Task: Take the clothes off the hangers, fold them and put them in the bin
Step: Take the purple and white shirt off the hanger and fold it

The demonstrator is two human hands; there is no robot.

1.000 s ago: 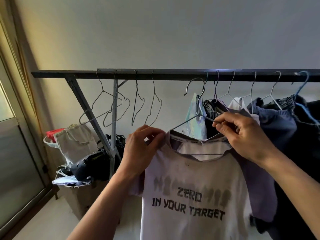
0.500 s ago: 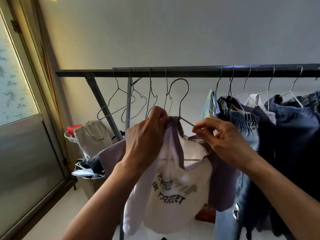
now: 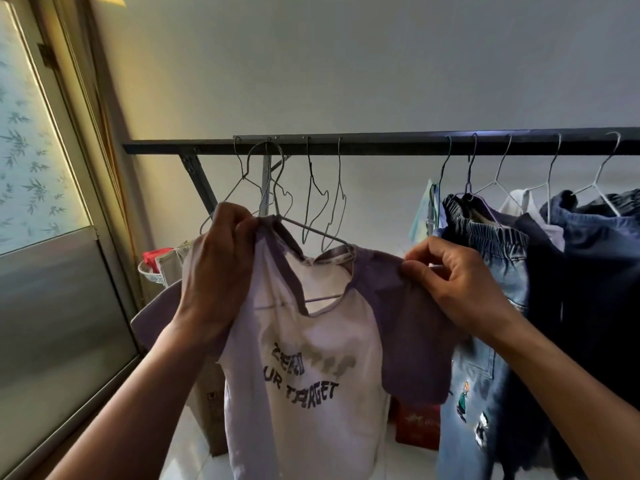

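A soft white T-shirt (image 3: 304,368) with dull purple sleeves and collar hangs limp on a thin wire hanger (image 3: 313,230), held up just below the dark metal rail (image 3: 381,144). The left hand (image 3: 218,271) pinches the collar and the hanger's neck together at the left shoulder; the right hand (image 3: 460,285) closes narrowly on the right sleeve's shoulder seam and the wire tip poking out there. The shirt's printed letters are creased, so only part of the wording reads. Its hem runs off the bottom edge.

Four bare wire hangers (image 3: 313,199) dangle from the rail behind the shirt. To the right, faded jeans (image 3: 485,341) with a gathered elastic waist and dark navy garments (image 3: 595,289) crowd together, cut by the right edge. Far left, a frosted patterned door (image 3: 38,168) stands close. A cardboard box (image 3: 207,410) and a red box (image 3: 417,427) on the floor are mostly hidden by the shirt. No bin can be made out with certainty.
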